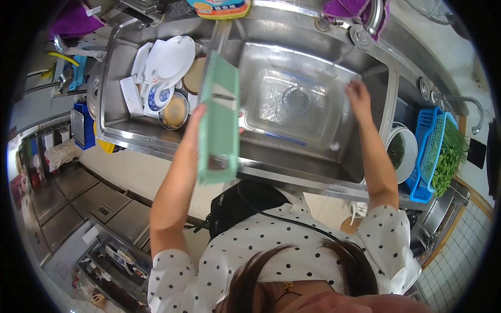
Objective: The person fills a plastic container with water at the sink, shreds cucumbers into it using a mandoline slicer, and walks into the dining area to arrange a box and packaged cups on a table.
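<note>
Dial centred on the clear tub (254, 83) in the sink, 12 o'clock away from the wearer. We log the green slicer (219, 130) between 8 and 9 o'clock, raised on end above the divider of the two basins. Hazards, in our judgement: the slicer's blade (223, 96) sits near the gripping fingers, so a wet handle turning in the palm could bring a fingertip onto the edge. A lost grip could also drop the slicer towards 9 o'clock, where the stacked dishes (169, 60) lean loosely and might chip. Water (342, 57) falls from the tap (374, 21) between 1 and 2 o'clock; if left running, we would expect splashing or an overfull tub. Hands: the left hand (194, 125) is closed around the slicer's mid-length, palm at its 9 o'clock edge, fingertips just showing past the opposite edge; the fingers behind are hidden. The right hand (357, 96) is at 3 o'clock, near the tub's rim, partly open with fingers loosely bent, and we see nothing in it. Motion blur there: we cannot tell whether it touches the tub.
</note>
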Available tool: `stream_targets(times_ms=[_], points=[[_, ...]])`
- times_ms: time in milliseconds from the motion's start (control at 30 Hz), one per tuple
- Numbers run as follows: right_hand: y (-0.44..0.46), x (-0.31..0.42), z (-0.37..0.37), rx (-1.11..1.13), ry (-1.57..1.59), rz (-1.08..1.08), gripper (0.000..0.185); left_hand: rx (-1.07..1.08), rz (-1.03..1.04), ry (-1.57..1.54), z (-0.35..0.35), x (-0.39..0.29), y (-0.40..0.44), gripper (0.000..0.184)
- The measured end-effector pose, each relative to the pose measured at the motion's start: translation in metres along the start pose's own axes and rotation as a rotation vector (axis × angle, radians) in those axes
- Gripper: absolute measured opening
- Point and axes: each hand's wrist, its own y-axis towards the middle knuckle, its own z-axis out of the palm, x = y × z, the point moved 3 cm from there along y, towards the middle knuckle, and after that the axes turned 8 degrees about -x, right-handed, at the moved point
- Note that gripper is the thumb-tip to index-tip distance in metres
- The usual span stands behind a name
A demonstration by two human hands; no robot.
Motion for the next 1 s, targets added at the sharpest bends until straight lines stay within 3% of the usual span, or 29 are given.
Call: stream_targets(times_ms=[33,67,100,167,200,233,333,400,433,467,567,633,733,1000], points=[[-0.038,0.010,-0.001,0.135,0.100,0.170,0.052,-0.010,-0.041,0.063,-0.005,0.008,0.025,0.074],[-0.061,-0.020,-0.005,0.272,-0.204,0.321,0.072,-0.065,-0.121,0.080,-0.008,0.016,0.043,0.076],[-0.078,-0.001,-0.008,0.418,-0.310,0.392,0.088,-0.119,-0.204,0.097,-0.011,0.025,0.058,0.078],[-0.108,-0.019,0.000,0.656,-0.226,0.636,0.075,-0.210,-0.278,0.090,-0.026,0.043,0.090,0.082],[-0.126,-0.025,0.008,0.578,-0.026,0.690,0.062,-0.222,-0.217,0.055,-0.031,0.049,0.101,0.082],[-0.139,-0.036,0.012,0.460,-0.022,0.624,0.051,-0.235,-0.152,0.018,-0.037,0.050,0.108,0.083],[-0.140,-0.050,0.010,0.425,-0.059,0.522,0.048,-0.116,-0.217,-0.117,-0.037,0.051,0.109,0.089],[-0.143,-0.072,0.012,0.404,0.071,0.647,0.049,-0.047,-0.185,-0.052,-0.044,0.060,0.120,0.100],[-0.137,-0.047,0.011,0.405,0.078,0.843,0.052,-0.140,-0.257,-0.104,-0.047,0.067,0.124,0.095],[-0.135,-0.055,0.011,0.450,0.035,0.894,0.052,-0.104,-0.217,-0.072,-0.046,0.070,0.126,0.098],[-0.136,-0.056,-0.001,0.408,0.214,0.909,0.046,-0.084,-0.226,0.129,-0.041,0.074,0.126,0.100],[-0.143,-0.022,-0.024,0.486,0.224,0.926,0.055,0.012,-0.153,0.025,-0.015,0.049,0.086,0.089],[-0.145,0.006,-0.051,0.546,0.282,0.816,0.055,0.115,-0.170,-0.182,-0.007,0.037,0.055,0.070],[-0.129,0.147,-0.011,0.654,0.109,0.603,0.055,0.286,0.143,-0.467,-0.044,0.000,-0.082,0.069]])
